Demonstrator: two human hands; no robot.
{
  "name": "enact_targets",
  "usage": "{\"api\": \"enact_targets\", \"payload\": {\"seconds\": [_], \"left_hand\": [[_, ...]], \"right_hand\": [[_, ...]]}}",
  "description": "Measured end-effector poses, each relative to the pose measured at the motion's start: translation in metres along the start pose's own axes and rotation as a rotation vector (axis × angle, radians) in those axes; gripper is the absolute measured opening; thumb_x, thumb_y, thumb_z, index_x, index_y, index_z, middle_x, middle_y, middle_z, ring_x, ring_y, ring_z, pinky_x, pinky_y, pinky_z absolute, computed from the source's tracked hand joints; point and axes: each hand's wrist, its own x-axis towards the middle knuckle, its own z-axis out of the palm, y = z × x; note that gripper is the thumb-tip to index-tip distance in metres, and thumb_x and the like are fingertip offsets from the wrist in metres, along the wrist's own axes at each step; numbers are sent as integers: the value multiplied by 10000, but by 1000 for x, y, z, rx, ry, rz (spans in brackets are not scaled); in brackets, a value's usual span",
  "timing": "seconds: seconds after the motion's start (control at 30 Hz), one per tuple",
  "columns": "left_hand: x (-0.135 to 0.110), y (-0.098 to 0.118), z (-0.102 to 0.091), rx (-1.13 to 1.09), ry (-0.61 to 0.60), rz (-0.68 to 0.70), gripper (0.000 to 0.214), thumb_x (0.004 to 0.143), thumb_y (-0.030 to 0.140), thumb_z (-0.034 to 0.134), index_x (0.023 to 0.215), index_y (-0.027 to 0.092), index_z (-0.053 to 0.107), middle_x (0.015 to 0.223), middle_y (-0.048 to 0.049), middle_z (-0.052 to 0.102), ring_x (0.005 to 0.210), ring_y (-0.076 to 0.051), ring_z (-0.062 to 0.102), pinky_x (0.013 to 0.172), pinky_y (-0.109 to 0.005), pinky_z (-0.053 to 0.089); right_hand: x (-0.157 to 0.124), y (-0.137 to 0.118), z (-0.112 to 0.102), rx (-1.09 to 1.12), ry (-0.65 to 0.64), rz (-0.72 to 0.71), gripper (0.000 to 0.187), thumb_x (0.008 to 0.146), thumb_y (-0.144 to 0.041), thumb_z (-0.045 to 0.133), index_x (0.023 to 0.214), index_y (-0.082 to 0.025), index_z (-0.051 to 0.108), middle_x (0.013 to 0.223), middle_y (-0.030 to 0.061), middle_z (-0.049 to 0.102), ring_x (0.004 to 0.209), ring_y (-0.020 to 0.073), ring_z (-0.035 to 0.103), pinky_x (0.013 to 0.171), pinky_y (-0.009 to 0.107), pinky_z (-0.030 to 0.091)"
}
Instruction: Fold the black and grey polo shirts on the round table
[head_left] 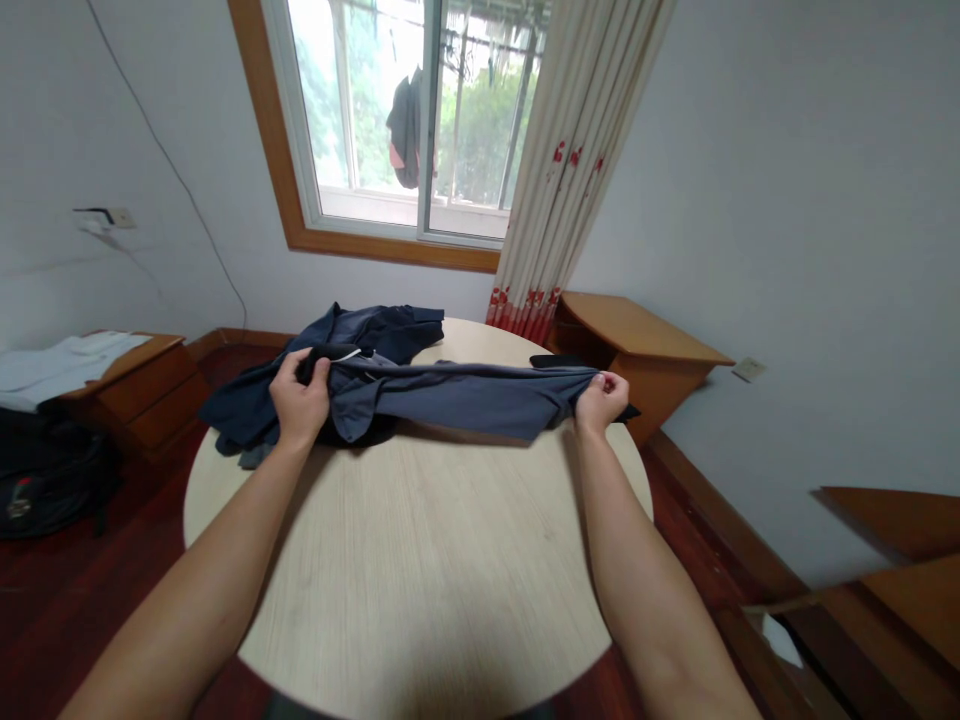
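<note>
A dark blue shirt (465,398) is stretched out between both hands, just above a round light-wood table (427,560). My left hand (300,400) is closed around the shirt's collar end at the left. My right hand (600,398) pinches the other end at the right. Behind the left hand another dark blue garment (352,335) lies crumpled on the table's far left, partly hanging over the edge.
A small black object (556,361) lies at the table's far right edge. A wooden side table (637,345) stands by the curtain on the right. A wooden drawer unit (142,385) with white cloth is at the left, dark bags (45,480) beneath.
</note>
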Motion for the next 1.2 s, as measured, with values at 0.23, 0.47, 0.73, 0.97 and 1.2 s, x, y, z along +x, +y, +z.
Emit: {"api": "enact_targets", "payload": {"seconds": [0.23, 0.47, 0.73, 0.97, 1.2], "left_hand": [[-4, 11, -2, -58, -17, 99, 216, 884, 318, 585, 1034, 182, 658, 1083, -74, 710, 1068, -222, 658, 1018, -369, 481], [-21, 13, 8, 26, -504, 77, 577, 844, 421, 660, 1364, 204, 534, 1363, -117, 615, 1269, -275, 576, 1096, -434, 432], [-53, 8, 21, 282, -1181, 199, 1115, 608, 385, 852, 1561, 211, 300, 1620, -222, 266, 1482, -438, 250, 1154, -680, 207], [-56, 27, 21, 63, -1253, 326, 567, 646, 36, 532, 1155, 224, 698, 1304, -84, 666, 1291, -271, 558, 1131, -445, 392], [-58, 45, 18, -338, -1246, 189, 378, 641, 96, 461, 865, 197, 748, 984, -56, 758, 1000, -220, 695, 976, -370, 505]], "right_hand": [[-9, 6, 10, 46, -98, -6, 97, 829, -265, 502, 868, -186, 543, 868, 60, 619, 793, 187, 564, 817, 333, 473], [-61, -29, 24, -13, -868, -185, 128, 795, -285, 542, 812, -182, 614, 774, 27, 638, 707, 175, 570, 712, 301, 458], [-118, -86, 3, 25, -1977, -179, 101, 796, -256, 690, 829, -164, 665, 736, -5, 647, 678, 121, 573, 651, 230, 450], [-122, -76, 11, 219, -1746, -194, 383, 880, -506, 638, 1028, -159, 703, 933, 88, 719, 813, 189, 676, 765, 319, 524], [-136, -47, 29, -334, -1415, -588, 254, 805, -256, 692, 1049, -199, 731, 1066, 94, 728, 957, 239, 655, 825, 323, 478]]}}
